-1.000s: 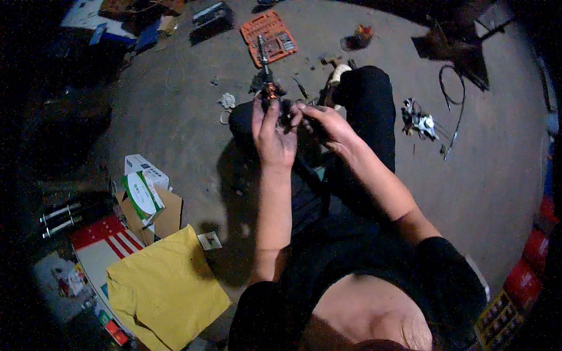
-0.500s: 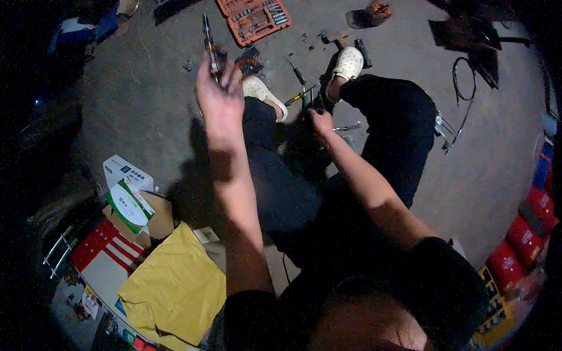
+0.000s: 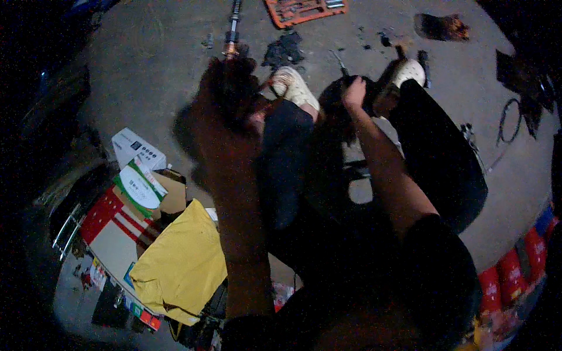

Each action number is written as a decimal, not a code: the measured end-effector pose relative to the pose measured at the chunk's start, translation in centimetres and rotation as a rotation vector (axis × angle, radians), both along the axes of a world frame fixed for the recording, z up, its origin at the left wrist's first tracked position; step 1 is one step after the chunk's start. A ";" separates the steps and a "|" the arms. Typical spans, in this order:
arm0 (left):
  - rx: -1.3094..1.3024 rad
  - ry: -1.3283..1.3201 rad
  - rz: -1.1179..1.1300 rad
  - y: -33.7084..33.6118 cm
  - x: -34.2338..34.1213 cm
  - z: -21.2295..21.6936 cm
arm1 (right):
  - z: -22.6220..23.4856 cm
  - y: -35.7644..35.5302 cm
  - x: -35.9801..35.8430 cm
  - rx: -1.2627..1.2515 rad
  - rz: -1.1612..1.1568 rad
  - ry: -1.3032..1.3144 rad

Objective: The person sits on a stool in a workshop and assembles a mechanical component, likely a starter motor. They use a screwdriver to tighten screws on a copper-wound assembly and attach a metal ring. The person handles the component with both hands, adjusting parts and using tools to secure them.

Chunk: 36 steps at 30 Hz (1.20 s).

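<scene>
Head view: left hand (image 3: 229, 93) raised and blurred, fingers closed round the lower end of a long metal rod (image 3: 232, 26), rod pointing up and away over the concrete floor (image 3: 152, 76); brass-coloured collar just above the fist. Right hand (image 3: 353, 90) lowered between the knees, curled shut on something dark; too dim to tell what was gripped. Seated on the floor, legs in dark trousers, pale shoes (image 3: 295, 88) out in front. Orange tool tray (image 3: 304, 9) lying well beyond the rod's tip, black greasy scraps (image 3: 284, 50) near it. Yellow cloth (image 3: 181, 263) and a red and white box (image 3: 114, 228) off to the left, white and green cartons (image 3: 137, 169) just beside. Black cable (image 3: 509, 120) coiled far right.

Rod judged stiff and fairly heavy for its thickness, probably oily and so slippery; best held firmly near the collar or low on the shaft, where the grip sat, not at the thin far end
</scene>
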State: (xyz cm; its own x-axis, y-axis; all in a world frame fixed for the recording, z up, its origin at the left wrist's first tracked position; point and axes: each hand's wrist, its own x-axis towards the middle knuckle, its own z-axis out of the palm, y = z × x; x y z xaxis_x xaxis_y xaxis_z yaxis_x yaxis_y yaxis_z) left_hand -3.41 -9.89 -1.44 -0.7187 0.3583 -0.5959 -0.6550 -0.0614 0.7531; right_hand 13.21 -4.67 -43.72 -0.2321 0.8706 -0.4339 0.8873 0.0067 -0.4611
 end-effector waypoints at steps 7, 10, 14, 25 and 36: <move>0.599 -0.330 -0.130 0.6 -1.3 -2.2 | -2.6 4.4 1.1 -0.053 0.245 -0.073; 0.378 -0.207 -0.030 1.4 -0.4 -0.6 | -1.9 4.8 1.1 -0.175 0.340 -0.171; 0.477 -0.121 0.023 0.8 0.7 0.1 | 0.7 4.0 0.9 -0.134 0.361 -0.157; 0.513 0.032 0.099 3.5 0.4 1.6 | 30.3 12.5 -5.9 -0.219 0.109 0.713; 0.574 0.034 0.092 4.3 0.6 2.4 | 45.2 6.1 -1.0 -0.128 0.340 0.879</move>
State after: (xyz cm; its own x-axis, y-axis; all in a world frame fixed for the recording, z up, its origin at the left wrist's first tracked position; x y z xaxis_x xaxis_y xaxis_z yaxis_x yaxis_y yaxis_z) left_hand -2.78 -5.55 0.95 -0.7772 0.5524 -0.3012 -0.6041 -0.5212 0.6029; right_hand 12.23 1.40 1.46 -0.7533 0.6539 -0.0703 0.1816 0.1041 -0.9778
